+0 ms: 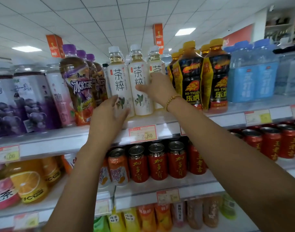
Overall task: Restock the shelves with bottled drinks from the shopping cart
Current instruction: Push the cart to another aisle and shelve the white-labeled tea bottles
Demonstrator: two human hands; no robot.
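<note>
Three white tea bottles with clear caps stand in a row at the front of the upper shelf (160, 119). My left hand (108, 114) grips the bottom of the left white bottle (117, 77), which shows between thumb and fingers; the hand is blurred. The middle white bottle (138, 101) stands beside it. With a gold bracelet on its wrist, my right hand (158, 89) curls its fingers over the right white bottle (156, 67), and its thumb lies across the middle one. The shopping cart is out of view.
Purple-capped iced tea bottles (76, 84) stand left of the white ones, black and yellow Hi-Tiger bottles (190, 77) and blue water bottles (250, 76) to the right. Red cans (157, 163) fill the shelf below. A 2.80 price tag (143, 133) hangs on the shelf edge.
</note>
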